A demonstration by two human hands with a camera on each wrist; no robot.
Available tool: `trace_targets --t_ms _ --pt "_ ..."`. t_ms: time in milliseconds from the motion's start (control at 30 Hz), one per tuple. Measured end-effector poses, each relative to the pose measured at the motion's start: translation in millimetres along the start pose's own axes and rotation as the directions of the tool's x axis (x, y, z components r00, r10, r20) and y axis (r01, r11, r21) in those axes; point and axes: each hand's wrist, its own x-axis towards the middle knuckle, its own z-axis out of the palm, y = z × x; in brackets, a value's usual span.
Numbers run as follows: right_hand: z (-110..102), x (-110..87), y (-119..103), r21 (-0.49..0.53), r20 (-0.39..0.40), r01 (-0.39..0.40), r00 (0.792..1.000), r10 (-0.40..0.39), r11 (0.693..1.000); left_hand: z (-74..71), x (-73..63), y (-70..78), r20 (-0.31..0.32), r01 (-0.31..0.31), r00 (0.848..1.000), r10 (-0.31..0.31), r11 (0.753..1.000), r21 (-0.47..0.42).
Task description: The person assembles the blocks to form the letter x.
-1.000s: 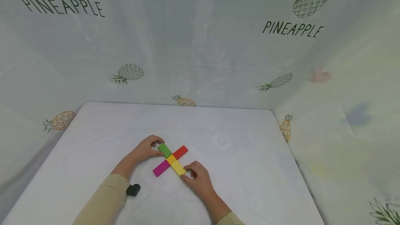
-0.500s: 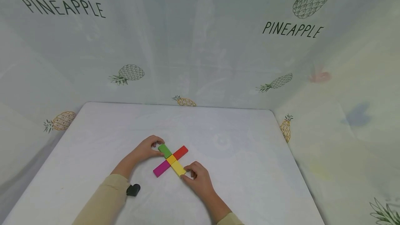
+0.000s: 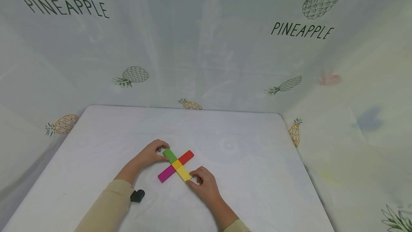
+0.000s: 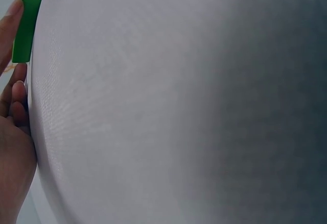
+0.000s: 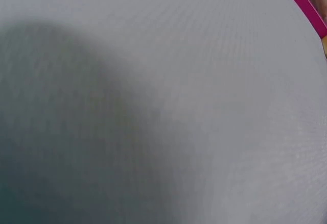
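Several coloured blocks lie flat on the table as a tilted cross. At its middle is a small orange block (image 3: 176,164), with a green block (image 3: 170,155) at the upper left and a red block (image 3: 186,157) at the upper right. A magenta block (image 3: 166,174) points lower left, a yellow block (image 3: 184,174) lower right. My left hand (image 3: 153,153) pinches the outer end of the green block (image 4: 28,27) between thumb and finger. Thumb and index finger of my right hand (image 3: 204,184) pinch the yellow block's outer end. That hand's grip is outside the right wrist view.
The blocks lie on a white-covered table (image 3: 251,146). A black heart-shaped piece (image 3: 137,196) sits against the left sleeve cuff. Behind the table hangs a pale curtain (image 3: 206,46) printed with pineapples.
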Motion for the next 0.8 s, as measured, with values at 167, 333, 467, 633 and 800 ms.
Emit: trace_targets --t_ms 167,333,467,633,800 --pt "-0.4 -0.3 -0.4 -0.003 0.0 0.011 1.0 -0.011 1.0 -0.3 0.0 -0.5 -0.001 -0.007 1.0 0.007 1.0 0.0" --pt "-0.5 -0.5 -0.2 -0.006 -0.001 0.024 1.0 -0.024 1.0 -0.8 0.3 0.5 0.004 -0.009 1.0 0.009 1.0 -0.006" --pt "0.1 -0.3 0.7 -0.02 0.009 0.006 1.0 -0.006 1.0 -0.9 1.0 1.2 0.006 -0.007 1.0 0.007 1.0 -0.006" --pt "0.8 -0.1 1.5 -0.028 0.01 0.012 1.0 -0.011 1.0 -1.0 1.3 0.8 0.01 -0.006 1.0 0.006 1.0 -0.009" --pt "1.2 0.5 2.1 -0.037 0.016 0.015 1.0 -0.014 0.999 -1.3 0.9 -0.8 0.01 -0.008 1.0 0.008 1.0 -0.012"
